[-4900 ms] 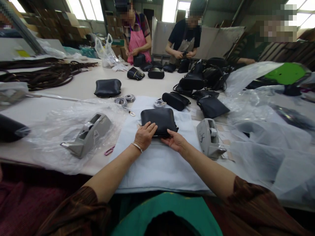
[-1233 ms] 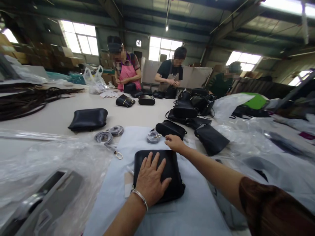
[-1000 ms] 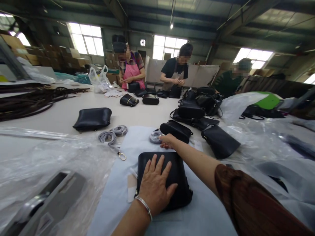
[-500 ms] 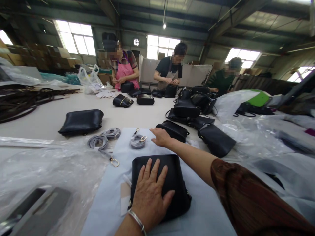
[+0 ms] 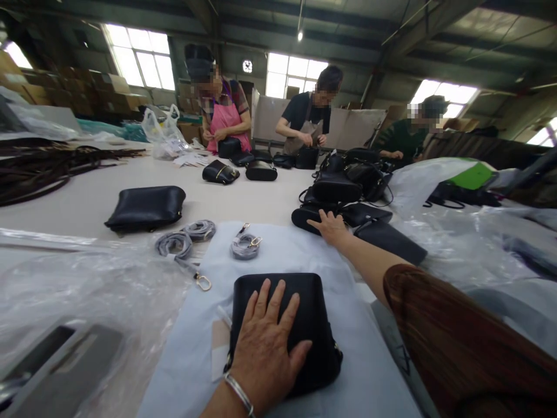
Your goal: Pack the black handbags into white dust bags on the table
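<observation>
My left hand (image 5: 266,342) lies flat and open on a black leather pouch (image 5: 313,302), which rests on a pale blue sheet (image 5: 282,255). My right hand (image 5: 333,227) is stretched out with its fingers apart, resting on a small black bag (image 5: 304,217) at the sheet's far right edge. A coiled grey strap (image 5: 245,244) with gold clips lies on the sheet between the two bags.
Two more coiled grey straps (image 5: 185,237) lie left of the sheet, beside a black pouch (image 5: 145,207). Clear plastic bags (image 5: 78,290) cover a tape dispenser (image 5: 56,363). A heap of black bags (image 5: 348,180) lies beyond. Three people stand at the table's far side.
My right hand slid the coiled strap leftward on the sheet, let it go, and moved right onto the small black bag, which has shifted farther away. My left hand stays on the pouch.
</observation>
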Demonstrator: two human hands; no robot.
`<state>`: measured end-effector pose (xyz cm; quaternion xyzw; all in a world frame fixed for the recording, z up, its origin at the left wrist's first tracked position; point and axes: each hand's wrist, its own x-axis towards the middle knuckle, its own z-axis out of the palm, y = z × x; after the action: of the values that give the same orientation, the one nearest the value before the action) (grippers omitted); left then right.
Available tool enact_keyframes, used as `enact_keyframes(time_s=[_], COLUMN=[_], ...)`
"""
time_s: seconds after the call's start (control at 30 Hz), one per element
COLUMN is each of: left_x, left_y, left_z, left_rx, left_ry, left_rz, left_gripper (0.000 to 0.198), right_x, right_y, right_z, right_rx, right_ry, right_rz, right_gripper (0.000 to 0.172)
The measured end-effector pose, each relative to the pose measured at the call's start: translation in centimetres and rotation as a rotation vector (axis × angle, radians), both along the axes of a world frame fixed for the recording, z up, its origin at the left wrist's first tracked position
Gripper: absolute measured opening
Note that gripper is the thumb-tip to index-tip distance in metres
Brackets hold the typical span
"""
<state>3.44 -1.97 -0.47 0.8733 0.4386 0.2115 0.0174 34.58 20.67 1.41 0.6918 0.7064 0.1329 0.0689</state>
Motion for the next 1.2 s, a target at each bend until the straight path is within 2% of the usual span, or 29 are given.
enact_keyframes(time_s=[0.23, 0.33, 0.4, 0.5, 0.57, 0.67, 0.8, 0.9, 0.97, 1.1, 1.2], left_x=[-0.1, -0.1, 0.0, 0.0, -0.1, -0.2, -0.2, -0.2, -0.3, -0.4, -0.3], left_y=[0.0, 0.0, 0.0, -0.1, -0.2, -0.4, -0.5, -0.6, -0.7, -1.0, -1.1], left_z=[0.0, 0.1, 0.1, 0.2, 0.2, 0.3, 0.5, 0.7, 1.0, 1.7, 1.8], left_rx=[-0.028, -0.044, -0.055, -0.067, -0.08, -0.113, -0.154, -0.176, -0.186, -0.209, -0.213], left_ry=[-0.028, -0.039, -0.045, -0.053, -0.056, -0.062, -0.087, -0.097, -0.102, -0.113, -0.122], left_rz=[-0.006, -0.005, -0.008, -0.013, -0.009, -0.003, -0.022, -0.025, -0.023, -0.035, -0.051], left_gripper=[0.079, 0.078, 0.077, 0.077, 0.077, 0.077, 0.078, 0.078, 0.077, 0.076, 0.075], right_x=[-0.2, -2.1, -3.8, -5.9, -6.7, -7.7, -11.4, -15.6, -17.8, -19.9, -21.5], right_y=[2.7, 2.7, 2.6, 2.6, 2.7, 2.5, 2.0, 1.5, 1.2, 1.1, 1.3], right_z=[-1.0, -1.1, -1.7, -3.2, -3.8, -3.6, -1.9, -1.3, -1.3, -0.9, 0.6], right_rx=[0.03, 0.037, -0.032, -0.147, -0.16, -0.152, -0.139, -0.283, -0.386, -0.391, -0.299], right_ry=[-0.019, 0.041, 0.128, 0.217, 0.24, 0.274, 0.347, 0.466, 0.496, 0.459, 0.529], right_rz=[-0.073, 0.046, 0.101, 0.061, 0.033, 0.034, 0.196, 0.471, 0.583, 0.607, 0.687], right_gripper=[0.051, 0.044, 0.04, 0.033, 0.029, 0.025, 0.031, 0.056, 0.066, 0.04, 0.033])
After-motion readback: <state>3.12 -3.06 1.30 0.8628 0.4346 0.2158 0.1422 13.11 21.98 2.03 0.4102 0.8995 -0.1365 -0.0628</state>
